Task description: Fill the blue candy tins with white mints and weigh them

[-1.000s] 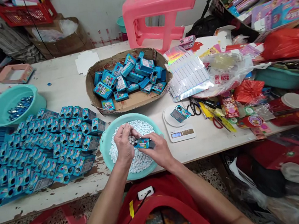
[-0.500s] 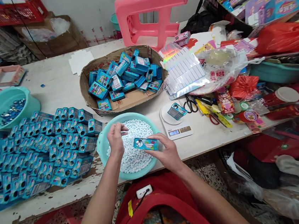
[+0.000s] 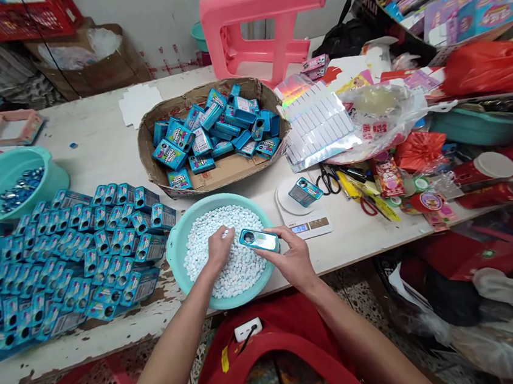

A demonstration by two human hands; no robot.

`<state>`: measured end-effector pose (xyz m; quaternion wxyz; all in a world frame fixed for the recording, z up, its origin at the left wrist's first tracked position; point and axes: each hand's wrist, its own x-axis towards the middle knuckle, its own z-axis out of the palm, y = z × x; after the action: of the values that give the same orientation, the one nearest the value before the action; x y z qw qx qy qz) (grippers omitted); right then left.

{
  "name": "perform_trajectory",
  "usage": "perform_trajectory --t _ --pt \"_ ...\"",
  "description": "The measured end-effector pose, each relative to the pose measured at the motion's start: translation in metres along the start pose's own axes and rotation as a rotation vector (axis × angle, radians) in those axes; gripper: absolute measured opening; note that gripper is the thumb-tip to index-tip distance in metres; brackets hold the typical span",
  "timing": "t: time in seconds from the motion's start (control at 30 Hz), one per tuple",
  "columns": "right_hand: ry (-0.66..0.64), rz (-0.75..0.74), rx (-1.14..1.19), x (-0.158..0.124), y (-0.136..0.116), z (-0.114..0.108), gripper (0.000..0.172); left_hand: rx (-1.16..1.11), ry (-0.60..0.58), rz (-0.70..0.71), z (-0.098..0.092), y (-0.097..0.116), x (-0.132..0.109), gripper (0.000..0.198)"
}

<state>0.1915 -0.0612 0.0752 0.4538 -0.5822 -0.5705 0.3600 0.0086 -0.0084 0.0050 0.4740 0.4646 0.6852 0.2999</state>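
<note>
My right hand (image 3: 293, 255) grips a small blue candy tin (image 3: 258, 240) by its right end. The tin is tilted so its top, with a round hole at the left end, faces me; light glares off its label. My left hand (image 3: 220, 246) is lowered to the white candies (image 3: 207, 221), fingers curled together at their surface; what they hold is hidden. The candies fill a turquoise basin (image 3: 174, 255) under both hands. Left of it, several blue candy tins (image 3: 103, 220) stand in rows, holes upward. A white digital scale (image 3: 308, 226) bears another blue tin (image 3: 305, 191).
Behind the basin, a cut-down cardboard box (image 3: 218, 177) holds a jumble of blue tins. A second turquoise basin (image 3: 48, 177) with shiny blue pieces stands left. Scissors (image 3: 327, 179), a box cutter (image 3: 384, 208) and packaging crowd the right. A pink stool (image 3: 264, 2) stands behind.
My left hand has come down and right, from above the basin to the candies. The tin in my right hand has turned, its hole now dark and its label glaring.
</note>
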Motion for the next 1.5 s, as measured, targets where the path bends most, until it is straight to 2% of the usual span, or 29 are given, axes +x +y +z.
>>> perform_trajectory --t 0.1,0.27,0.33,0.6,0.77,0.97,1.07,1.17,1.37,1.43,1.5 --pt "-0.017 -0.008 -0.033 0.0 0.002 0.004 0.034 -0.172 0.032 -0.025 -0.013 0.023 -0.012 0.031" --pt "-0.091 -0.021 -0.085 0.003 -0.004 0.022 0.033 -0.829 -0.017 0.077 -0.022 0.073 -0.034 0.019" --pt "-0.121 -0.025 -0.095 0.004 -0.008 0.03 0.032 -0.962 -0.014 0.115 -0.021 0.084 -0.038 0.016" --pt "-0.13 -0.033 -0.101 0.004 -0.019 0.035 0.032 -0.957 0.163 0.127 -0.019 0.088 -0.039 0.02" --pt "-0.12 -0.023 -0.091 0.005 -0.018 0.039 0.033 -0.878 0.147 0.121 -0.015 0.09 -0.04 0.027" --pt "-0.122 0.051 0.057 0.005 -0.011 0.034 0.035 -1.003 0.144 0.019 -0.026 0.093 -0.033 0.033" --pt "-0.135 0.096 0.169 0.001 -0.008 0.026 0.037 -1.049 0.109 -0.032 -0.034 0.089 -0.029 0.035" --pt "-0.119 0.093 0.197 -0.001 -0.005 0.022 0.037 -0.981 0.115 -0.065 -0.035 0.077 -0.023 0.034" --pt "-0.08 0.076 0.267 0.007 -0.004 0.024 0.038 -0.689 0.138 -0.125 -0.023 0.038 -0.009 0.031" --pt "-0.097 0.126 0.356 0.003 -0.004 0.013 0.041 -0.563 0.132 -0.117 -0.022 0.025 -0.006 0.032" --pt "-0.098 0.201 0.426 -0.011 -0.001 -0.008 0.042 -0.331 0.123 -0.081 -0.023 0.013 -0.003 0.032"
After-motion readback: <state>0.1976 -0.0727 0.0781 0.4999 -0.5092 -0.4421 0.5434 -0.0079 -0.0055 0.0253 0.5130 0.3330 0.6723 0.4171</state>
